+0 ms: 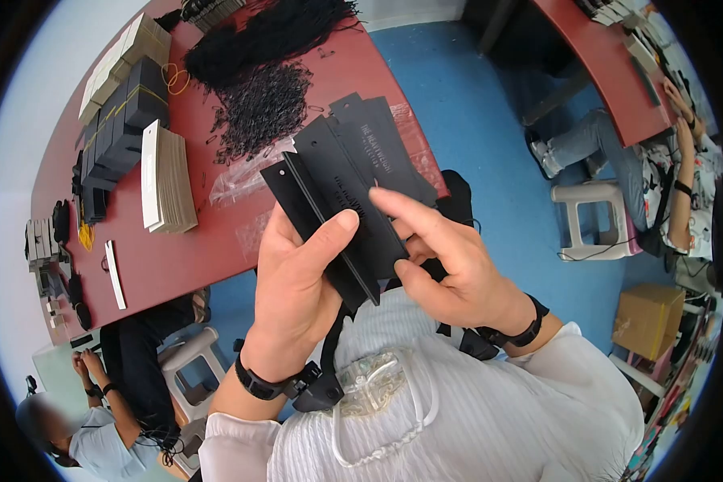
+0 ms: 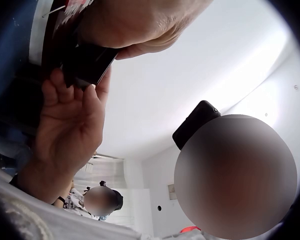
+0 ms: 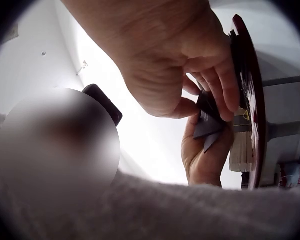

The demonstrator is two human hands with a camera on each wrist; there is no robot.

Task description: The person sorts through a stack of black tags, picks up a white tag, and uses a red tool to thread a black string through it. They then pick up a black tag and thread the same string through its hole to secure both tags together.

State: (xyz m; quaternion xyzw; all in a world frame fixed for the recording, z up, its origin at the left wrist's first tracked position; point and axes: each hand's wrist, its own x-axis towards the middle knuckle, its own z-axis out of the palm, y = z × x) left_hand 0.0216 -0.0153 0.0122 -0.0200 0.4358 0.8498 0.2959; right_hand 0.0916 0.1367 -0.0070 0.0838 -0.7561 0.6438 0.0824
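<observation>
Black hang tags (image 1: pixel 323 143) with a hole near the top and dark lettering are in both hands, in front of the chest. My left hand (image 1: pixel 291 293) grips them from the left side, thumb lying across the front. A narrow gap separates the leftmost tag from the others. On the right edge, my right hand (image 1: pixel 451 261) pinches the tags, its thumb at the lower corner and index finger extended over the face. The right wrist view shows the tags (image 3: pixel 208 125) between both hands. Behind them, more black tags (image 1: pixel 369 128) with pale lettering lie fanned at the table edge.
On the red table (image 1: pixel 169 261) are a heap of black safety pins (image 1: pixel 261 108), black cords (image 1: pixel 273 36), a stack of cream tags (image 1: pixel 167 189) and banded black stacks (image 1: pixel 124 120). A white strip (image 1: pixel 116 275) lies nearer the left. Other people sit at left and right.
</observation>
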